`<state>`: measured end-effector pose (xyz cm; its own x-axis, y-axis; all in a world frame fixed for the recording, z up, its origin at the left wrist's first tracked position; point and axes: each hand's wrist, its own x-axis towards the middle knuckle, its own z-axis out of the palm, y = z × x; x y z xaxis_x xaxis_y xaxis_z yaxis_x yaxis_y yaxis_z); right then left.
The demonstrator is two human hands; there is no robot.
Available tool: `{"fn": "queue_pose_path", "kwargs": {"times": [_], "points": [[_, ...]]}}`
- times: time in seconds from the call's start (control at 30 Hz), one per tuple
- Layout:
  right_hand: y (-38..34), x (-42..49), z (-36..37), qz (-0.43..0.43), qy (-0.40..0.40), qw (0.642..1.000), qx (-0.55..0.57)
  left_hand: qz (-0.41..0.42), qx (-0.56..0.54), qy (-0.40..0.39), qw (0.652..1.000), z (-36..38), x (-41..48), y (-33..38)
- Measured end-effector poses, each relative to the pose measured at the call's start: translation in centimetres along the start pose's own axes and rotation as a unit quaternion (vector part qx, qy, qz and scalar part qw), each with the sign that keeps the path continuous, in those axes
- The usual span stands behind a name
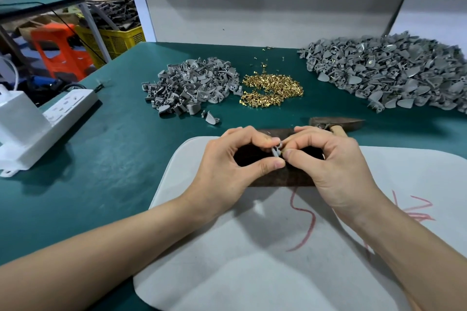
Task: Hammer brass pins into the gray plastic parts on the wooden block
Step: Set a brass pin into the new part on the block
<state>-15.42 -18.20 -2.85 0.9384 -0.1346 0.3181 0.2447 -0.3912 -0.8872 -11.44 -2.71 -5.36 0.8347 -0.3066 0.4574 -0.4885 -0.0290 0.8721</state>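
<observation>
Standing by the bench, I see both forearms stretched over a white felt pad [252, 247] marked with red scribbles. The wrists rest at its far end, where the dark wooden block [285, 179] lies across it.

The danger I judge from here is a badly seated pin. If it sits crooked in its hole when the blow comes, it may bend, skip off, or split the plastic. Fingers left this close to the block would also be in the hammer's path. The part is small and held above the block rather than flat on it, so it could slip away.

The left hand [235, 159] is curled, with thumb and forefinger pinching one gray plastic part [276, 150] just over the block. The right hand [331, 159] is curled too. Its thumb and forefinger tips meet at the same part and nip what looks like a brass pin [283, 152], though only a small glint shows.

Just beyond the right knuckles the hammer [348, 124] lies on the green mat [113, 159] with nobody holding it. Farther back sit a small heap of gray parts [192, 86], a loose pile of brass pins [273, 91] beside it, and a much larger gray heap [389, 73] to the right. A white power strip [68, 106] lies off to the left.
</observation>
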Motion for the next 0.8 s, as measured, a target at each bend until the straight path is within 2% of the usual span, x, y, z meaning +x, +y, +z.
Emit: {"fn": "queue_pose_path", "kwargs": {"times": [0.2, 0.8], "points": [[-0.12, 0.02, 0.13, -0.068, 0.014, 0.994, -0.079, 0.002, 0.002, -0.005, 1.0, -0.07, 0.07, 0.0], [-0.25, -0.04, -0.14, -0.054, -0.002, 0.996, -0.075, 0.024, 0.007, -0.016, 1.0, 0.17, 0.22, 0.18]]}}
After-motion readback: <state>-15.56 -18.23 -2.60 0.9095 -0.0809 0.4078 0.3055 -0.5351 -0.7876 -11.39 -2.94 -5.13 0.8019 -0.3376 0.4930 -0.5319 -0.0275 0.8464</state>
